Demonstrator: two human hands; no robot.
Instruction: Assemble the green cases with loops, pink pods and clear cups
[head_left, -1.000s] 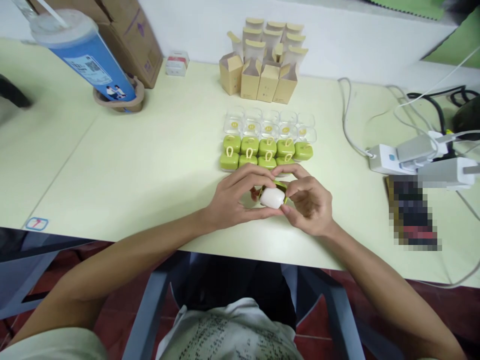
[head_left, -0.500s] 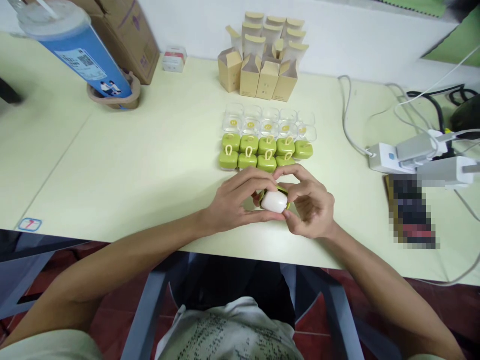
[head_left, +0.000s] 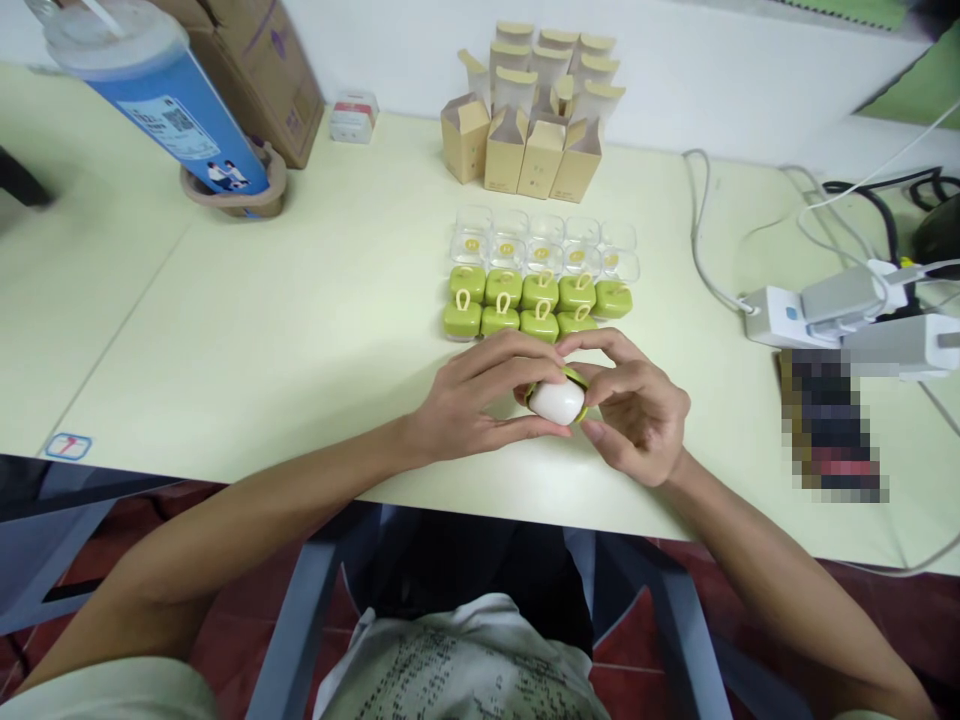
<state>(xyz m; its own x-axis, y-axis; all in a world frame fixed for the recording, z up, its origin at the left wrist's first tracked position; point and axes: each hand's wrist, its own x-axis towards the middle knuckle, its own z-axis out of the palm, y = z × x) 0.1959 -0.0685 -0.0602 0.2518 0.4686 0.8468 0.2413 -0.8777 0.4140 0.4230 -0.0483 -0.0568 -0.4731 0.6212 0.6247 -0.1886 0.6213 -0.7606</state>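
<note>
Clamping white case (head_left: 556,403), partly ringed by green cover (head_left: 577,377), in left hand (head_left: 480,400) over table (head_left: 337,300), near side of green boxes (head_left: 538,326). Touching cover's right side with right hand (head_left: 641,415); cannot tell how firmly. Could, by squeezing unevenly, pop white case loose.

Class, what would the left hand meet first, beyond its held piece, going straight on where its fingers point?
Probably the right hand, just past the white-and-green piece; depth is unclear.

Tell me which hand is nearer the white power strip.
Right. The right hand, at the green-rimmed white piece, is left of the power strip; the left hand, holding that piece, is farther left.
</note>
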